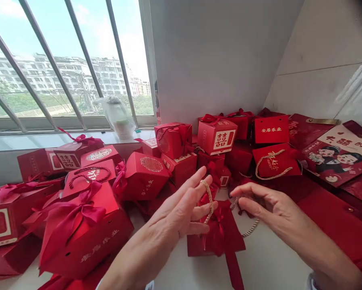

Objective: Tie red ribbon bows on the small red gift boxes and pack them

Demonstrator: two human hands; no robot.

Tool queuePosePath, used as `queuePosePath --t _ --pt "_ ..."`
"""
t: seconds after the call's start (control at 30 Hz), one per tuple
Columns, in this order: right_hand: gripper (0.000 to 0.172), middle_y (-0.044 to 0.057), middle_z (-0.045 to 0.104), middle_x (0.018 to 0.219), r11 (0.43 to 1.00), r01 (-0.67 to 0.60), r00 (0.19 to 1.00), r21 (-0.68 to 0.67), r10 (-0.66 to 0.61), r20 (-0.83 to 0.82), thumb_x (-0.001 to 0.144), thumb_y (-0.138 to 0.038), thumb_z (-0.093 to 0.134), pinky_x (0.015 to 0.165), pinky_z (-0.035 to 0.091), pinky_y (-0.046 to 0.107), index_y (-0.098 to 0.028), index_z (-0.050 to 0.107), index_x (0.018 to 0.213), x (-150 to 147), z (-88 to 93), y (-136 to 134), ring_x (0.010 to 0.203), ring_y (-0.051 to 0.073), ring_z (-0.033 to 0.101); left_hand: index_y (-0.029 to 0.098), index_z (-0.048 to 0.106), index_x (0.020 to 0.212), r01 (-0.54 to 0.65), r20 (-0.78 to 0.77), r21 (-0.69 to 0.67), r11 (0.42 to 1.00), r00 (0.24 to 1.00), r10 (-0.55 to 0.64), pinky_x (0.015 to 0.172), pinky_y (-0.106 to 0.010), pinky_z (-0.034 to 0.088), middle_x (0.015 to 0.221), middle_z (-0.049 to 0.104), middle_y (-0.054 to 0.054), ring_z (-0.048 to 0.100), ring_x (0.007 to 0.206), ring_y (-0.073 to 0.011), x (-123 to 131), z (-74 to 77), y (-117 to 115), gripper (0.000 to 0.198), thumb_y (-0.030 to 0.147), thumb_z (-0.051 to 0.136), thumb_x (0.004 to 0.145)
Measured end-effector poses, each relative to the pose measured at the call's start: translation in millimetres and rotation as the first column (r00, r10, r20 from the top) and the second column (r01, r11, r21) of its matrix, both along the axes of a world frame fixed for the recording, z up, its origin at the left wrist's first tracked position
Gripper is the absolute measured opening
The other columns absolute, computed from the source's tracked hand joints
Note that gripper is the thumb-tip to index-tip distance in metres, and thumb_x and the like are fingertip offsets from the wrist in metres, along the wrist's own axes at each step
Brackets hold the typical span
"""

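A small red gift box (199,245) with a red ribbon bow (218,223) stands on the white surface between my hands. A twisted gold cord (210,203) rises in a loop against the fingers of my left hand (177,213), which are stretched out and spread. On the box's other side my right hand (271,205) is curved, thumb and forefinger apart. A second stretch of gold cord (251,228) curves below the right fingers, its upper part close to the fingertips. Part of the box is hidden behind my left hand.
Several red gift boxes (144,173) with ribbons and cords are heaped left and behind. Red printed bags (334,157) lie at the right. A plastic bag (117,117) stands on the sill (48,141) by the barred window. A wall (214,60) rises behind.
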State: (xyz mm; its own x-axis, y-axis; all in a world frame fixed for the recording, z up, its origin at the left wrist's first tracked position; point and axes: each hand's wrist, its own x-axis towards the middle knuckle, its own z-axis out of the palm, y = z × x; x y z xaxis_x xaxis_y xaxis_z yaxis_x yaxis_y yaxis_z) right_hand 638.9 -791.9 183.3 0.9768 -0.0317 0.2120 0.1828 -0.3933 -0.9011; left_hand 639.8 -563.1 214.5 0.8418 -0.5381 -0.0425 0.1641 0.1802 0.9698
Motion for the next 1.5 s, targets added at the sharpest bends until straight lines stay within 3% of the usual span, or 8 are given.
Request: queuePosePath --t 0.13,0.27,0.4,0.53,0.87,1.13,1.33,1.5 --pt "0.026 0.0 0.063 0.081 0.994 -0.102 0.994 -0.038 0.103 0.025 0.079 -0.048 0.063 0.063 0.044 0.025 -0.026 0.066 0.093 -1 -3.8 29 0.07 0.016 0.055 0.043 0.025 0.142 0.065 -0.007 0.009 0.998 0.998 -0.065 0.089 -0.041 0.048 0.154 0.018 -0.002 0.044 0.127 -0.0303 -1 2.5 -18 0.064 0.07 0.028 0.084" --pt "0.027 0.001 0.064 0.079 0.994 -0.111 0.991 0.021 0.109 0.081 0.084 -0.048 0.056 0.067 0.044 0.026 -0.023 0.066 0.082 3 -2.0 43 0.073 0.017 0.057 0.042 0.027 0.141 0.051 0.047 0.054 0.997 0.997 -0.054 0.092 -0.04 0.046 0.15 0.03 -0.003 0.046 0.126 -0.0275 -1 0.3 -20 0.069 0.073 0.034 0.08" --pt "0.026 -0.001 0.061 0.073 0.997 -0.072 0.994 0.028 0.069 0.079 0.083 -0.047 0.059 0.061 0.042 0.024 -0.022 0.066 0.079 10 9.5 38 0.066 0.014 0.054 0.031 0.046 0.132 -0.213 0.308 0.225 0.951 0.941 0.138 0.081 -0.031 0.051 0.116 0.064 -0.006 0.063 0.098 -0.0218 8 -6.0 -12 0.055 0.053 0.055 0.082" --pt "0.027 0.0 0.059 0.072 0.996 -0.049 0.989 0.074 0.038 0.145 0.081 -0.047 0.061 0.057 0.042 0.023 -0.02 0.066 0.081 15 18.3 31 0.064 0.013 0.051 0.021 0.062 0.104 -0.457 0.555 0.284 0.843 0.795 0.244 0.061 -0.022 0.048 0.086 0.067 -0.002 0.061 0.075 -0.0155 19 -14.4 -14 0.027 0.035 0.061 0.08" --pt "0.019 -0.002 0.056 0.066 0.911 -0.041 0.977 0.411 -0.05 0.208 0.075 -0.04 0.069 0.047 0.038 0.019 -0.021 0.068 0.075 22 16.1 31 0.052 0.007 0.041 0.02 0.063 0.088 -0.463 0.615 0.305 0.832 0.763 0.199 0.055 -0.019 0.044 0.079 0.063 0.001 0.057 0.068 -0.0118 21 -18.8 -22 0.021 0.039 0.064 0.078" --pt "0.021 -0.002 0.048 0.059 0.918 0.011 0.964 0.397 -0.115 0.239 0.076 -0.042 0.068 0.04 0.031 0.02 -0.021 0.071 0.073 17 18.5 25 0.048 0.008 0.033 0.022 0.063 0.077 -0.551 0.744 0.359 0.753 0.656 0.126 0.059 -0.023 0.039 0.07 0.059 0.003 0.051 0.069 -0.0135 15 -19.6 -31 0.012 0.025 0.071 0.069" --pt "0.022 -0.004 0.043 0.053 0.912 0.035 0.962 0.408 -0.141 0.233 0.074 -0.043 0.07 0.039 0.028 0.02 -0.021 0.072 0.071 15 20.4 22 0.045 0.007 0.033 0.024 0.067 0.071 -0.609 0.803 0.324 0.724 0.581 0.129 0.064 -0.026 0.038 0.072 0.061 0.001 0.051 0.073 -0.016 13 -19.9 -33 0.007 0.03 0.066 0.075" --pt "0.021 -0.003 0.042 0.051 0.922 0.068 0.934 0.38 -0.193 0.299 0.076 -0.04 0.069 0.039 0.026 0.021 -0.021 0.07 0.065 16 19.7 17 0.047 0.008 0.033 0.024 0.069 0.073 -0.578 0.753 0.287 0.764 0.629 0.193 0.068 -0.026 0.037 0.074 0.062 0.001 0.052 0.074 -0.0158 13 -16.0 -27 0.016 0.035 0.06 0.08"
